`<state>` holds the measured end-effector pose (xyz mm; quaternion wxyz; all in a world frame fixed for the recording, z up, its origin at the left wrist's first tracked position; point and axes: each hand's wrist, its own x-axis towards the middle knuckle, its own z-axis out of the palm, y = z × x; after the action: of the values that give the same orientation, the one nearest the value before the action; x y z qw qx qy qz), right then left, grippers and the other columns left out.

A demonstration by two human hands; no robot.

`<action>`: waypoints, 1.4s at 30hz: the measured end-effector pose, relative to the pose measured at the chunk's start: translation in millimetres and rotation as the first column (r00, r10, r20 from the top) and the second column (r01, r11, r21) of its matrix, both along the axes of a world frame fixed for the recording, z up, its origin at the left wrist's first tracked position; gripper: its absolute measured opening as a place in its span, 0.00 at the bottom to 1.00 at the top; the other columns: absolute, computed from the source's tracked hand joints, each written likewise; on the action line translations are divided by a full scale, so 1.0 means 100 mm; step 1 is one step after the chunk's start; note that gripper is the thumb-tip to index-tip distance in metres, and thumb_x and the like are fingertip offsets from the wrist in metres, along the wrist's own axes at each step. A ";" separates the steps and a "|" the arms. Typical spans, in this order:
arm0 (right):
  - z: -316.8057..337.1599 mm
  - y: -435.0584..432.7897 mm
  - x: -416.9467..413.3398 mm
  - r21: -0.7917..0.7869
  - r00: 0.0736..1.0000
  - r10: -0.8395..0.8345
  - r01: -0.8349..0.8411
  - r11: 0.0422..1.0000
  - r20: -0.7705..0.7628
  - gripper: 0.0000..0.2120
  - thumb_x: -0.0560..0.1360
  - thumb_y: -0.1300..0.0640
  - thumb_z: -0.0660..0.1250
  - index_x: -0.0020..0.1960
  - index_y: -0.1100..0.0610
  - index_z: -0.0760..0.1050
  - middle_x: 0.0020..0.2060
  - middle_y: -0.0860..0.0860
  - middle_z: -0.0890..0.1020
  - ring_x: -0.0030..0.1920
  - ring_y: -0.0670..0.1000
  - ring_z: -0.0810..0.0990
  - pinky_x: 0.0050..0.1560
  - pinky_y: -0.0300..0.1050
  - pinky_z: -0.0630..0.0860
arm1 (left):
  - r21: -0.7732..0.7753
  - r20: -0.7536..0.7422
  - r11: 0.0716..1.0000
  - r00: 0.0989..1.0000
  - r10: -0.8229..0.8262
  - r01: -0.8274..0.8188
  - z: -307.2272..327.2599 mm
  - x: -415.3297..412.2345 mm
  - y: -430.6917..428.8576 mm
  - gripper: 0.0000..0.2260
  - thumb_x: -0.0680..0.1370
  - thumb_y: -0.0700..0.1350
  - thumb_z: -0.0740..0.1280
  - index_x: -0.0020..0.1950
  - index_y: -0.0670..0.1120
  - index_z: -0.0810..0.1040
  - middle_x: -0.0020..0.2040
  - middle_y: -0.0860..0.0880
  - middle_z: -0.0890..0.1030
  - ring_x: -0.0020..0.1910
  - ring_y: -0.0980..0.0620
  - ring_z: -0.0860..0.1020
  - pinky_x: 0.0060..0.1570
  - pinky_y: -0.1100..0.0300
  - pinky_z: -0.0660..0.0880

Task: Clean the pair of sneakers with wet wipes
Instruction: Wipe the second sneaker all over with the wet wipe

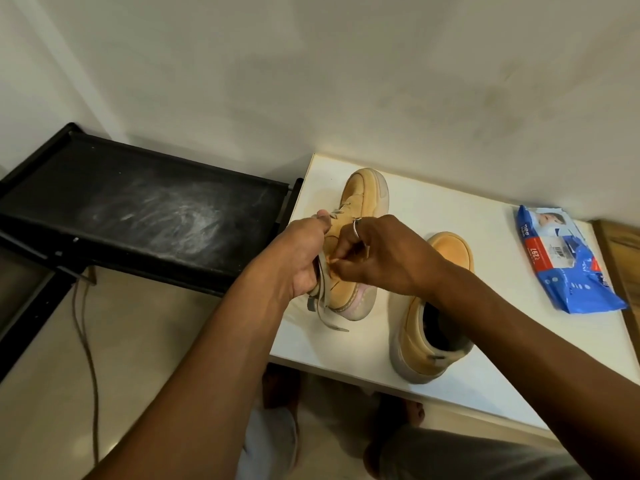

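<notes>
Grips one sneaker with the left hand, fingers curled round its left side and over a strand of lace. Holds it over the left end of the white table, tipped so the pale sole faces right and the toe points at the wall; cannot tell whether the heel touches the tabletop. Pinches at the lacing on the upper with the right hand, fingertips drawn tight together, a ring on one finger. Loose lace end dangling below the left hand, past the table's front edge.

Just to the right, upright on the table, toe likewise toward the wall: the second sneaker, crossed by the right forearm, dark opening showing. Farther right, well apart from both, flat near the wall: a blue pack of wipes, touched by neither hand.

Left of the table, just beside its edge: a black shelf, top smeared with pale dust. Below it, on the beige floor: a thin cord. Under the table's front edge, blurred: the person's feet.
</notes>
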<state>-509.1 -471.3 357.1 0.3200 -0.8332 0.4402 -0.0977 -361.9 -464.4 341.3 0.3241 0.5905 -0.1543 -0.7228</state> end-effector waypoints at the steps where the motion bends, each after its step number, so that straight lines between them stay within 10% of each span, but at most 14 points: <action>1: 0.01 -0.01 0.00 0.014 1.000 0.006 -0.005 1.000 -0.025 0.02 0.71 0.52 0.73 0.41 0.50 0.82 0.35 0.43 0.82 0.36 0.44 0.80 0.37 0.37 0.77 | -0.001 -0.008 1.000 1.000 -0.001 0.001 0.00 -0.01 0.00 0.18 0.82 0.56 0.55 0.61 0.47 0.78 0.49 0.44 0.84 0.50 0.43 0.82 0.55 0.45 0.77; 5: -0.04 -0.06 -0.03 -0.152 0.995 -0.096 0.091 0.984 -0.022 0.05 0.73 0.50 0.72 0.43 0.51 0.82 0.37 0.47 0.81 0.38 0.47 0.79 0.40 0.48 0.78 | -0.018 -0.028 1.000 1.000 0.009 -0.009 0.02 -0.03 0.00 0.17 0.83 0.55 0.55 0.61 0.47 0.78 0.49 0.43 0.84 0.49 0.43 0.82 0.52 0.45 0.79; 10: 0.01 0.01 -0.01 -0.032 0.999 0.007 -0.006 0.999 0.032 0.03 0.73 0.52 0.73 0.44 0.51 0.83 0.39 0.44 0.82 0.40 0.44 0.79 0.39 0.35 0.76 | -0.004 -0.013 1.000 1.000 0.002 -0.002 0.01 0.01 0.01 0.18 0.82 0.56 0.55 0.60 0.47 0.78 0.49 0.43 0.84 0.49 0.43 0.82 0.53 0.46 0.79; 28: -0.05 -0.05 -0.07 -0.136 0.996 -0.085 0.086 0.987 0.014 0.05 0.74 0.52 0.73 0.45 0.53 0.82 0.39 0.47 0.82 0.39 0.47 0.80 0.42 0.47 0.79 | -0.016 -0.023 1.000 1.000 0.015 -0.015 0.04 -0.02 0.03 0.16 0.83 0.54 0.55 0.60 0.48 0.78 0.48 0.43 0.84 0.48 0.43 0.83 0.50 0.45 0.79; 42: -0.04 -0.01 -0.05 -0.111 0.995 -0.065 0.073 0.991 0.072 0.04 0.74 0.53 0.73 0.46 0.53 0.84 0.39 0.44 0.82 0.39 0.45 0.79 0.39 0.37 0.76 | -0.010 0.004 1.000 1.000 0.010 -0.010 0.04 0.00 0.03 0.17 0.83 0.56 0.55 0.59 0.47 0.78 0.47 0.43 0.84 0.47 0.44 0.83 0.48 0.47 0.80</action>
<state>-514.0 -472.0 352.8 0.2836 -0.8305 0.4512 -0.1620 -362.0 -461.6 345.1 0.3302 0.5913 -0.1556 -0.7191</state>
